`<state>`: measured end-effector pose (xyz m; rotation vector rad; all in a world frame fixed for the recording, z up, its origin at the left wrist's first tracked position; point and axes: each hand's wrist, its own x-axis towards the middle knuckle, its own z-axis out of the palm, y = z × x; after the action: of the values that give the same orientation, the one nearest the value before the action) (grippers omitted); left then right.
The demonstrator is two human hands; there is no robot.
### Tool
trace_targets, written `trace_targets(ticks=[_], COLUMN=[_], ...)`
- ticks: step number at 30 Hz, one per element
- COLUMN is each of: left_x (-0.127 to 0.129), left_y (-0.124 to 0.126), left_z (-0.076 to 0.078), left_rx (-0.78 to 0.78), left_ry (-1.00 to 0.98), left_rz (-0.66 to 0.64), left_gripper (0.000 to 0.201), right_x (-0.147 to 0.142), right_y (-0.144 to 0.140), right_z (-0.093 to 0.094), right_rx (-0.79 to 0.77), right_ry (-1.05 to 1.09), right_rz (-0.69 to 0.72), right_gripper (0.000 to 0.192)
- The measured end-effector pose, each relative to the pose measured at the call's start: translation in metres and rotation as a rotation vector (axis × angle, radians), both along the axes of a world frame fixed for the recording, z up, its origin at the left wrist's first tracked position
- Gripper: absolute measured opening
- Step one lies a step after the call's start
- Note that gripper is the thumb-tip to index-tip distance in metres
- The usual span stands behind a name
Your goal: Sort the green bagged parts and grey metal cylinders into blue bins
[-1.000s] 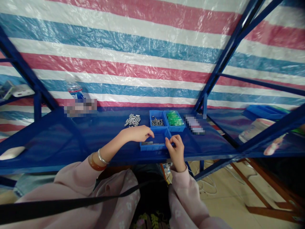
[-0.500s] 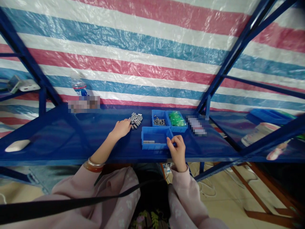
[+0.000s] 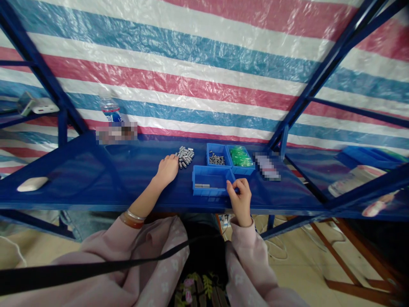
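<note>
Now, from the head camera, the left hand (image 3: 167,169) lies stretched out on the blue shelf (image 3: 96,179), fingertips right at the near edge of the pile of metal pieces (image 3: 185,155); the fingers are curled down toward the pile, but whether they pinch a piece I cannot tell. The right hand (image 3: 240,197) sits at the front right corner of the near bin (image 3: 212,181), thumb and forefinger pressed together at the bin's rim, the other fingers folded under; if anything small is held between them, it is too small to make out. Inside that bin, a few grey pieces (image 3: 202,186) lie along the front wall on the left side. Behind it, touching, stand two smaller bins side by side: the left one (image 3: 217,154) with dark metal bits, the right one (image 3: 241,159) full of green parts. The pile sits just left of those two bins, loose on the shelf. Both wrists show pink sleeves, and the left wrist carries bangles (image 3: 131,217). Farther off, a water bottle (image 3: 110,108) stands at the back left against the striped tarp (image 3: 204,64), and a white oval object (image 3: 32,183) lies well apart at the left end of the shelf.
</note>
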<state>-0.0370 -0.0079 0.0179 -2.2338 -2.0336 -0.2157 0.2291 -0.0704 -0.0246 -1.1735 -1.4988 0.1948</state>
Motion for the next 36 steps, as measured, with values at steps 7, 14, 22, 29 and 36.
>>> trace_targets(ticks=[7, 14, 22, 29, 36], left_x=[-0.006, -0.016, 0.003, 0.054, 0.084], left_y=[0.002, 0.005, 0.010, 0.001, -0.001], left_z=[-0.002, -0.001, 0.016, 0.055, 0.054], left_rx=[0.039, 0.152, 0.222, -0.197, -0.298], left_ry=[-0.032, -0.213, -0.891, -0.318, 0.026], left_rz=[0.030, 0.077, -0.421, -0.798, -0.870], left_gripper=[0.023, 0.019, 0.025, 0.015, 0.024], right_x=[0.000, -0.001, -0.001, -0.001, -0.001], right_y=[0.001, 0.000, -0.001, 0.000, 0.000], right_z=[-0.001, -0.001, 0.001, 0.000, 0.000], right_rx=[-0.002, -0.008, -0.027, -0.012, -0.011], right_ry=[0.007, 0.006, 0.015, 0.013, -0.001], right_rz=[0.003, -0.006, -0.010, 0.002, -0.010], right_gripper=[0.036, 0.036, 0.036, 0.035, 0.034])
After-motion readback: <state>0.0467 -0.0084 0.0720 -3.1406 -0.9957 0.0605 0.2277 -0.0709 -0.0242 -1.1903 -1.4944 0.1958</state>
